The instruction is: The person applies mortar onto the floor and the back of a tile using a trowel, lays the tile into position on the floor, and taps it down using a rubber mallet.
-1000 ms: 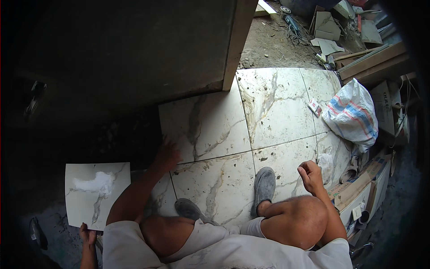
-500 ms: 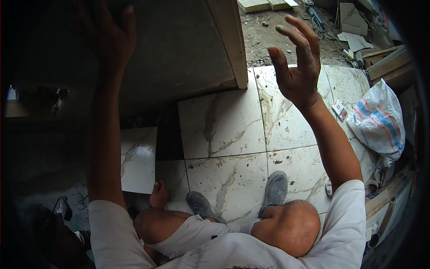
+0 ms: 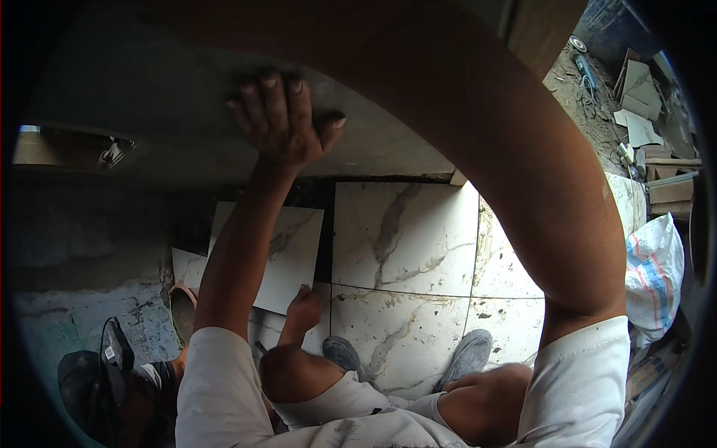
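Observation:
My left hand (image 3: 280,119) lies with its fingers apart on a dark grey surface (image 3: 134,89) in front of me. My right arm arches up and across the upper view; its hand is out of sight at the dark top edge. Below my left forearm, a co-worker's hand (image 3: 302,310) is at the edge of a white marble-look tile (image 3: 291,246). A second white tile (image 3: 187,265) lies partly beneath that one. My feet (image 3: 467,358) rest on marble-look floor tiles (image 3: 403,239).
A co-worker (image 3: 82,388) is low at left, near a rounded container (image 3: 179,313). At right are a woven white sack (image 3: 653,276) and boards (image 3: 668,194). Beyond the doorway's wooden edge (image 3: 553,37), an angle grinder (image 3: 586,71) and broken tile pieces (image 3: 638,123) lie on rubble.
Both my arms have risen. My left hand has come down onto the grey surface, and my right arm has swung leftward overhead. The co-worker's hand and tile have moved rightward and forward.

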Demonstrator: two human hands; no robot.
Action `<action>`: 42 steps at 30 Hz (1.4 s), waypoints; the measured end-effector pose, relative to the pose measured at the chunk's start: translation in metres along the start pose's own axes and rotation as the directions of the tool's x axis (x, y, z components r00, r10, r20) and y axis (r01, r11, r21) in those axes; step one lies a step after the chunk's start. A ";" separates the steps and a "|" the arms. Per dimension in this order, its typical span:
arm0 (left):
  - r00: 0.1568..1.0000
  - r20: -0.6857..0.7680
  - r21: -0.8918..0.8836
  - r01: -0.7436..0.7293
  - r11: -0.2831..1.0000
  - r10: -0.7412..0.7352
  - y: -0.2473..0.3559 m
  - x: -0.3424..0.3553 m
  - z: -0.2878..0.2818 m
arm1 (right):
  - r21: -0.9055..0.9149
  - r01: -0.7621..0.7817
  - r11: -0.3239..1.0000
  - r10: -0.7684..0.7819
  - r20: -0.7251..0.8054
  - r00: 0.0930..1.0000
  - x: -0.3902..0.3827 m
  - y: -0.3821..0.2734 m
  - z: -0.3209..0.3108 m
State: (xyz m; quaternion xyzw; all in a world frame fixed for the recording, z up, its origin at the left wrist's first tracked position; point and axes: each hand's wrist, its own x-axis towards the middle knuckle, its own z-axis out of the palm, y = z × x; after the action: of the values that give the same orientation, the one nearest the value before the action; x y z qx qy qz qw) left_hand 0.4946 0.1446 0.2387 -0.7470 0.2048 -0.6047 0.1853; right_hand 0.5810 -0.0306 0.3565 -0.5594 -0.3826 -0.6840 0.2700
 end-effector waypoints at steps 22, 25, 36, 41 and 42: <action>0.577 0.812 -0.367 0.385 0.847 0.089 0.084 -0.057 -0.155 | -0.252 -0.419 0.872 0.072 0.914 -0.400 -0.170 -0.124 -0.338; 0.425 0.905 -0.256 0.563 0.786 -0.010 0.087 -0.062 -0.175 | -0.407 -0.460 0.789 0.187 0.872 -0.452 -0.184 -0.140 -0.357; 0.089 0.970 0.065 0.805 0.590 -0.227 0.071 -0.097 -0.180 | -0.591 -0.597 0.542 0.407 0.806 -0.429 -0.226 -0.136 -0.430; -0.016 0.943 0.192 0.842 0.505 -0.331 0.044 -0.109 -0.180 | -0.565 -0.681 0.466 0.459 0.812 -0.360 -0.237 -0.133 -0.421; -0.015 0.948 0.185 0.841 0.509 -0.319 0.040 -0.110 -0.181 | -0.560 -0.696 0.450 0.463 0.812 -0.354 -0.239 -0.132 -0.419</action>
State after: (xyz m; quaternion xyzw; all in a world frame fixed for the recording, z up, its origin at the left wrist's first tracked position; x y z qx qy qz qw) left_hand 0.2937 0.1640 0.1629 -0.9672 -0.1554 -0.0143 -0.2005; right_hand 0.2961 -0.3160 0.0607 -0.9249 -0.1608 0.1490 0.3106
